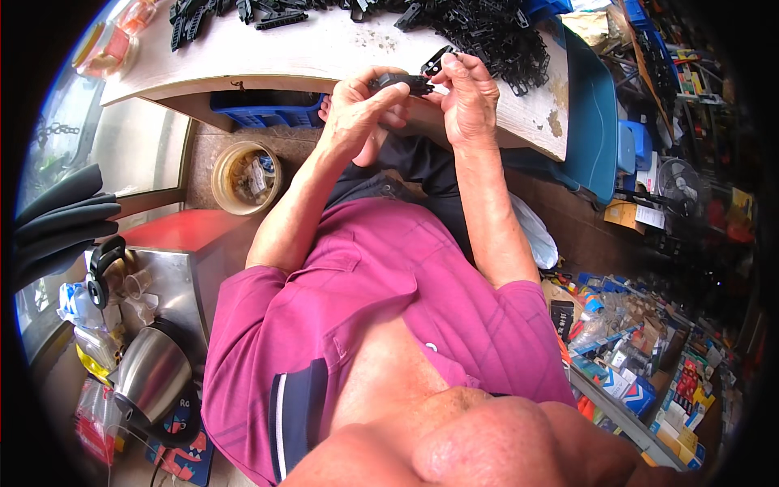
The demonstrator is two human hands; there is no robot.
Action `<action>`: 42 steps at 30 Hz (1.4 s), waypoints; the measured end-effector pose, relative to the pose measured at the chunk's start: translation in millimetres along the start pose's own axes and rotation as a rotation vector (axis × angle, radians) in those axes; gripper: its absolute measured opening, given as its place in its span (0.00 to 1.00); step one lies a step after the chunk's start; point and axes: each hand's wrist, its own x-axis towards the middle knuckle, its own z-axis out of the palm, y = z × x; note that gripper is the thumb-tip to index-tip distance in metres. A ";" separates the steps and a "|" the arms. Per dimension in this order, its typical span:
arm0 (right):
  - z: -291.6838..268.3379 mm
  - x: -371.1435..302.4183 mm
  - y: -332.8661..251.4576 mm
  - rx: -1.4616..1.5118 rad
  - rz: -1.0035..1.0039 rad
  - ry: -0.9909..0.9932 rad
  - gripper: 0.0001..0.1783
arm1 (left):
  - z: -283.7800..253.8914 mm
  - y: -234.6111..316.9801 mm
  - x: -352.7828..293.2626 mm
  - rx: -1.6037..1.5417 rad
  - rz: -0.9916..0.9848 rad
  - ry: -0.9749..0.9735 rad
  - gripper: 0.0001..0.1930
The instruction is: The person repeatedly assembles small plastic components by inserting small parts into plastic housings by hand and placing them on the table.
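Gripping a black plastic part (417, 83) in my left hand (355, 115), by the near edge of the table (316, 50), I seem to pinch another black piece (436, 60) with my right hand (471, 101). Probably I am joining them; the next move calls for careful alignment.

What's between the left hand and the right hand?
Head view: a black plastic part, held in the left hand, its end toward the right hand.
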 end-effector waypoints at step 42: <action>-0.6 -22.0 14.0 -0.060 0.184 -0.012 0.16 | 5.8 -15.1 6.6 -0.039 -0.080 0.176 0.08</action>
